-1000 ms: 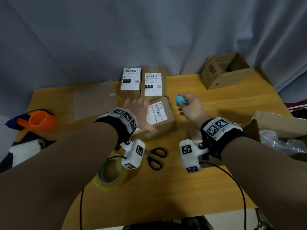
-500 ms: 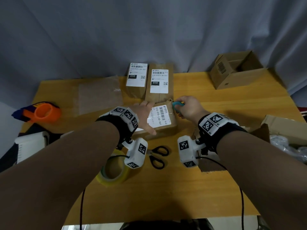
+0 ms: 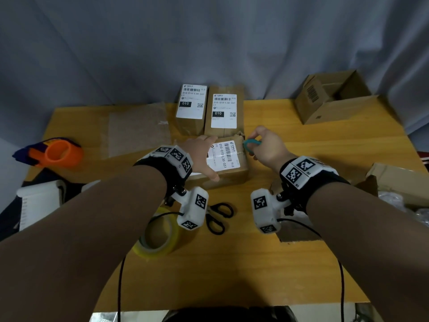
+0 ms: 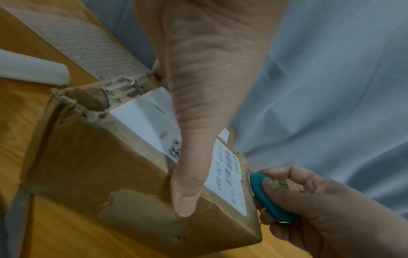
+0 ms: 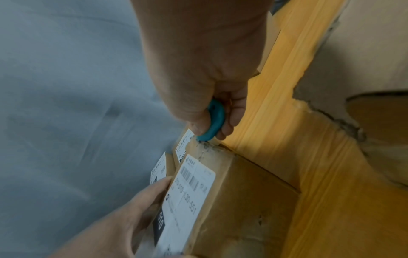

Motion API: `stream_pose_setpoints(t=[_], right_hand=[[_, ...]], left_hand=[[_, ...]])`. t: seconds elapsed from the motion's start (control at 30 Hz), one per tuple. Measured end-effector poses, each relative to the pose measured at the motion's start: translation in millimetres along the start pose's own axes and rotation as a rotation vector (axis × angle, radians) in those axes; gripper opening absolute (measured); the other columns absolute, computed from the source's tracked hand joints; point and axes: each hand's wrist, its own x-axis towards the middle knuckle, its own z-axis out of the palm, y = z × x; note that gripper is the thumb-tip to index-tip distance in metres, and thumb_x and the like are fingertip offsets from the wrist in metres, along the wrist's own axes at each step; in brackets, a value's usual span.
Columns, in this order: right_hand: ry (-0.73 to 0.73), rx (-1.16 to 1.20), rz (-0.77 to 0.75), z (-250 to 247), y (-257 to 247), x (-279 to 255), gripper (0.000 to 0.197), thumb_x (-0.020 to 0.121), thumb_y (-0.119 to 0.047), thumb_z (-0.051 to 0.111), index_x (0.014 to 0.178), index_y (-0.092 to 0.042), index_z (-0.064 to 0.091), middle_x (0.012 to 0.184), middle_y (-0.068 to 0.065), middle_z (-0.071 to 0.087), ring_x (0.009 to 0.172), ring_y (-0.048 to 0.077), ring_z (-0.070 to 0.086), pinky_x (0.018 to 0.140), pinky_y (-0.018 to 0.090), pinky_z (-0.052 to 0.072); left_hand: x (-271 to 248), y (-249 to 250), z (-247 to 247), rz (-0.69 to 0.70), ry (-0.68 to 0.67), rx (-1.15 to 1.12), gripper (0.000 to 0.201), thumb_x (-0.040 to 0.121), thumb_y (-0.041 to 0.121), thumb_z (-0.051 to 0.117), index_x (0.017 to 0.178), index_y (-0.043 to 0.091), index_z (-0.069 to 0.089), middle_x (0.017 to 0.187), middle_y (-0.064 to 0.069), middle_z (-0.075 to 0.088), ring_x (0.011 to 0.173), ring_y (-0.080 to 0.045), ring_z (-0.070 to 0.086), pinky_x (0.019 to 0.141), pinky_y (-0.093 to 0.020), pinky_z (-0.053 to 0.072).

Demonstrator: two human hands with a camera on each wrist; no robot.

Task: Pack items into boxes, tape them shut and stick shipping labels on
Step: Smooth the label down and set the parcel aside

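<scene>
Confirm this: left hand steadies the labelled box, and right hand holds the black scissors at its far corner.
Not the scissors; they lie on the table. The right hand pinches a small teal cutter at the labelled box, as the left wrist view shows. The left hand does steady it.

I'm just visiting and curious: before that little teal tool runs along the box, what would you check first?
1. Left hand steadies the box: ok.
2. Right hand grips the cutter: ok.
3. Cutter at the box's far right corner: ok.
4. Blade out: cannot tell.
5. Left thumb clear of the cutter's edge: ok.
6. Label on top: ok.
</scene>
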Motion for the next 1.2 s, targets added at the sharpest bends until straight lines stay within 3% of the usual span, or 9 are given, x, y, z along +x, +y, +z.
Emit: stream_pose_setpoints(t=[0.23,0.4,0.57,0.73,0.93,1.0,1.1,1.2], right_hand=[[-0.027,-0.062,-0.03,-3,1,-2,0.006,0.093,-0.017,0.057,0.097,-0.017,0.053,0.096,0.01,0.062,0.085,0.025,0.059,0.069,0.033,0.048],[-0.08,-0.072,-0.021,-5,5,-8,0.009,0.092,-0.017,0.059,0.099,-0.013,0.056,0.096,0.01,0.061,0.085,0.026,0.061,0.071,0.033,0.05],[-0.16,-0.068,-0.022,-9,10,-15,0.008,0.089,-0.019,0.064,0.091,-0.018,0.056,0.097,0.01,0.061,0.085,0.023,0.058,0.074,0.034,0.051],[-0.202,-0.115,-0.022,-15,4,-19,0.012,0.089,-0.021,0.064,0.096,-0.017,0.056,0.098,0.011,0.062,0.09,0.024,0.06,0.077,0.034,0.052],[-0.286,-0.19,-0.033,-21,1,-35,0.006,0.091,-0.014,0.061,0.093,-0.013,0.056,0.088,0.004,0.053,0.074,0.019,0.058,0.056,0.026,0.05],[-0.274,-0.249,-0.044,-21,3,-38,0.006,0.092,-0.017,0.059,0.094,-0.017,0.054,0.095,0.005,0.054,0.083,0.02,0.058,0.066,0.03,0.052],[-0.225,-0.343,-0.043,-19,3,-40,0.013,0.093,-0.023,0.058,0.104,-0.021,0.052,0.108,0.003,0.054,0.107,0.023,0.053,0.098,0.045,0.042],[-0.178,-0.363,-0.022,-17,8,-43,0.027,0.092,-0.028,0.059,0.116,-0.019,0.049,0.102,-0.002,0.048,0.111,0.023,0.051,0.103,0.047,0.037]], left_hand=[[0,-1,0,-0.003,-0.019,0.051,0.126,0.06,0.062,0.077,0.152,0.02,0.002,0.159,0.0,0.014,0.142,-0.022,0.024,0.112,-0.048,0.03],[1,1,2,-0.024,-0.016,0.087,0.125,0.062,0.064,0.075,0.152,0.022,-0.001,0.159,0.002,0.01,0.143,-0.021,0.022,0.111,-0.048,0.031],[2,0,4,-0.025,-0.014,0.083,0.125,0.063,0.063,0.075,0.152,0.021,-0.001,0.16,0.003,0.008,0.143,-0.021,0.022,0.111,-0.049,0.032],[2,0,7,-0.026,-0.002,0.08,0.124,0.064,0.062,0.075,0.152,0.02,-0.002,0.16,0.003,0.007,0.144,-0.023,0.02,0.111,-0.052,0.029],[7,-6,12,-0.012,0.031,0.09,0.126,0.062,0.067,0.073,0.152,0.021,-0.003,0.16,0.002,0.006,0.144,-0.025,0.018,0.112,-0.053,0.027],[7,-8,13,-0.002,0.038,0.077,0.124,0.064,0.066,0.072,0.152,0.021,-0.004,0.16,0.002,0.004,0.145,-0.027,0.013,0.113,-0.054,0.023],[3,-10,17,0.017,0.057,0.042,0.119,0.068,0.065,0.069,0.151,0.023,-0.005,0.16,0.001,0.0,0.146,-0.03,0.006,0.116,-0.054,0.015],[-6,-14,22,0.043,0.114,0.02,0.107,0.075,0.062,0.065,0.152,0.023,0.001,0.16,-0.003,0.002,0.146,-0.03,0.006,0.117,-0.051,0.012]])
